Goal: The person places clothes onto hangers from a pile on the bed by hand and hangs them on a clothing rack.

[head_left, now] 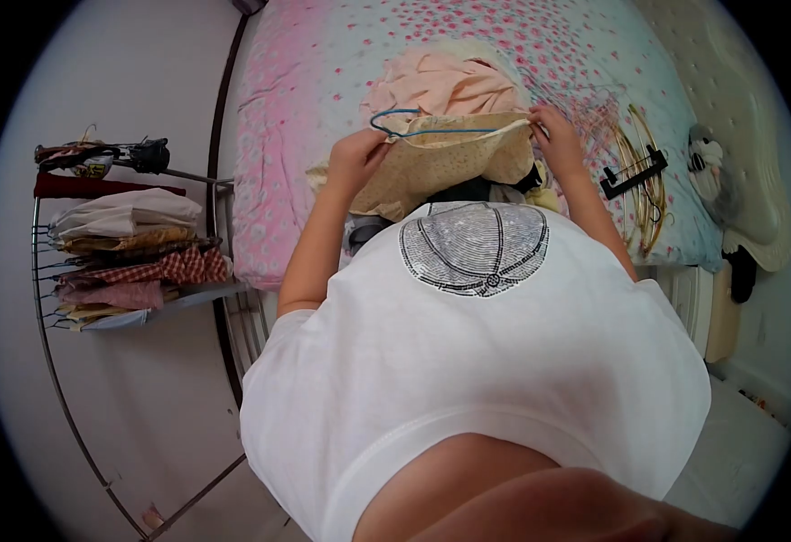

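Note:
Between my two hands a pale yellow patterned garment (440, 167) is stretched by its top edge over the bed. A blue hanger (454, 131) lies along that edge, its bent end sticking out above my left hand. My left hand (357, 161) pinches the garment's left corner, close to the hanger. My right hand (558, 140) has its fingers closed on the right corner. Just behind is a heap of peach-coloured cloth (445, 83). Dark and grey clothes (468, 191) show partly under the garment, the rest hidden by it and my shirt.
Several hangers (645, 194) lie on the floral bedspread (323, 54) to the right, with a black clip hanger (634, 173) on them. A metal rack (47, 348) with hanging clothes (133, 271) stands left. Stuffed toys (707, 163) sit by the headboard (757, 154).

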Demonstrator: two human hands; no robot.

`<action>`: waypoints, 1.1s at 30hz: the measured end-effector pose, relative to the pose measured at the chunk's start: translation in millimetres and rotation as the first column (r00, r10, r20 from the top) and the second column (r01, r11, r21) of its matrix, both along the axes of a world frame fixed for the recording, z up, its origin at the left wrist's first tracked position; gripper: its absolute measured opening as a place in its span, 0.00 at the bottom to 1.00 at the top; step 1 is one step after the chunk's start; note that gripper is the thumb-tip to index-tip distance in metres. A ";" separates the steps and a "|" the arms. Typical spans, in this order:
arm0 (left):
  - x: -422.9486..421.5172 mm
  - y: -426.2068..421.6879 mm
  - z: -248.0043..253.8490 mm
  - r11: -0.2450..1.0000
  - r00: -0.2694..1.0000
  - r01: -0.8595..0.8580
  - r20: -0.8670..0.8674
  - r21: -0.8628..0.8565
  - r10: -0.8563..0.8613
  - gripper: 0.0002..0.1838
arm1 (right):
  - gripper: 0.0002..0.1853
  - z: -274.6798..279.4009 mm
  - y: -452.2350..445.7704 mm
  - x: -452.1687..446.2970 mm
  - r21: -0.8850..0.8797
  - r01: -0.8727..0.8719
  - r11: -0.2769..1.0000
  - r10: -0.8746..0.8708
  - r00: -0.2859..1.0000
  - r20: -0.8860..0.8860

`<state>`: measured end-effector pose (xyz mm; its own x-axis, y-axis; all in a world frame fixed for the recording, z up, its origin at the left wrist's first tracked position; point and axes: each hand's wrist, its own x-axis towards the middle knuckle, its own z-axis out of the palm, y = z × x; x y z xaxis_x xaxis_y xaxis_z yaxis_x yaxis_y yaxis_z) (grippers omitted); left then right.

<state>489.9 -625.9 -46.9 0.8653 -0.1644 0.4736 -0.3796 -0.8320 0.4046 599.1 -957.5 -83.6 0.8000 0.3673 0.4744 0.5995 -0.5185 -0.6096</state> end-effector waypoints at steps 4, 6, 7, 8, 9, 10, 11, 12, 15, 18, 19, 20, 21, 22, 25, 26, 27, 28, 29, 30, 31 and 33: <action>3.4 -18.6 -13.6 0.992 0.998 -0.027 -0.052 -0.126 0.021 0.08 | 0.07 3.6 13.3 -5.7 0.179 -0.050 0.983 0.081 0.982 -0.170; 6.0 -28.5 -17.5 0.987 0.998 -0.029 -0.055 -0.157 0.021 0.09 | 0.10 -1.3 24.4 -9.4 0.179 -0.156 0.971 0.190 0.963 -0.192; 7.3 -32.5 -18.8 0.985 0.998 -0.029 -0.055 -0.172 0.020 0.09 | 0.11 -2.5 30.3 -11.0 0.180 -0.208 0.961 0.243 0.949 -0.202; 8.0 -35.9 -19.2 0.982 0.997 -0.030 -0.076 -0.189 0.015 0.09 | 0.13 -3.6 35.7 -14.3 0.176 -0.211 0.962 0.236 0.962 -0.137; 8.9 -38.8 -18.5 0.978 0.995 -0.029 -0.095 -0.205 0.010 0.09 | 0.14 1.7 43.1 -21.9 0.172 -0.213 0.962 0.228 0.971 -0.071; 10.2 -40.7 -17.0 0.975 0.994 -0.028 -0.114 -0.221 0.003 0.10 | 0.16 6.2 47.8 -26.4 0.168 -0.214 0.962 0.217 0.976 -0.004; 10.7 -41.5 -14.4 0.972 0.994 -0.035 -0.107 -0.232 0.010 0.10 | 0.18 9.7 50.0 -26.7 0.070 -0.188 0.980 0.184 0.981 0.068; 10.3 -43.5 -10.8 0.969 0.995 -0.042 -0.102 -0.243 0.017 0.10 | 0.18 2.7 49.2 -22.5 0.030 -0.168 0.985 0.166 0.984 0.062; 8.8 -41.6 -6.4 0.976 0.995 -0.043 -0.098 -0.211 0.022 0.10 | 0.18 -18.2 42.7 -10.5 -0.126 -0.164 0.978 0.157 0.986 -0.063; 7.7 -38.2 -7.1 0.972 0.988 -0.048 -0.154 -0.231 0.012 0.10 | 0.19 -20.8 39.5 -6.6 -0.249 -0.294 0.923 0.214 0.929 -0.303; 6.9 -38.0 -7.9 0.966 0.983 -0.052 -0.183 -0.252 0.005 0.10 | 0.18 -22.6 39.9 -6.7 -0.244 -0.328 0.913 0.244 0.915 -0.320; 6.3 -38.2 -8.0 0.974 0.980 -0.045 -0.197 -0.221 0.000 0.10 | 0.18 -24.4 41.0 -7.2 -0.237 -0.362 0.902 0.273 0.901 -0.338; 5.6 -38.5 -7.6 0.981 0.978 -0.036 -0.211 -0.189 -0.005 0.10 | 0.17 -26.1 43.0 -8.9 -0.130 -0.371 0.919 0.308 0.885 -0.351; 5.3 -38.9 -7.7 0.987 0.974 -0.027 -0.224 -0.157 -0.009 0.09 | 0.16 -27.8 45.1 -11.5 -0.022 -0.376 0.926 0.344 0.868 -0.359; 2.9 -38.4 -11.3 0.979 0.966 -0.035 -0.257 -0.199 -0.018 0.09 | 0.15 -19.7 47.4 -18.7 0.209 -0.374 0.904 0.429 0.793 -0.433; 1.8 -37.9 -13.2 0.974 0.967 -0.043 -0.255 -0.223 -0.016 0.10 | 0.14 -17.1 47.6 -20.7 0.270 -0.367 0.890 0.454 0.760 -0.464; 0.5 -38.0 -14.7 0.967 0.967 -0.051 -0.253 -0.249 -0.014 0.11 | 0.14 -19.2 46.8 -20.1 0.238 -0.384 0.892 0.452 0.769 -0.452; -0.8 -38.4 -16.0 0.960 0.968 -0.059 -0.250 -0.275 -0.012 0.11 | 0.14 -22.0 44.7 -17.6 0.204 -0.401 0.893 0.450 0.777 -0.440; -1.4 -39.6 -16.7 0.962 0.967 -0.058 -0.256 -0.267 -0.013 0.11 | 0.14 -23.7 43.4 -16.5 0.169 -0.418 0.893 0.448 0.785 -0.427; -1.8 -41.2 -15.9 0.964 0.965 -0.057 -0.261 -0.259 -0.014 0.11 | 0.15 -22.7 44.6 -19.4 0.198 -0.393 0.898 0.440 0.778 -0.449; -1.9 -42.7 -14.2 0.966 0.964 -0.056 -0.266 -0.252 -0.014 0.12 | 0.15 -21.2 46.3 -23.4 0.226 -0.368 0.902 0.432 0.770 -0.470; -0.1 -44.3 -7.5 0.991 0.975 -0.037 -0.220 -0.125 0.009 0.11 | 0.16 -18.1 49.9 -26.6 0.228 -0.305 0.925 0.379 0.797 -0.470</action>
<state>489.8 -670.2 -54.4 0.9531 -0.0936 0.2880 -0.2512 -0.7753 0.5794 572.5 -907.6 -101.7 0.7728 0.6247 0.1121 0.3186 -0.2291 -0.9198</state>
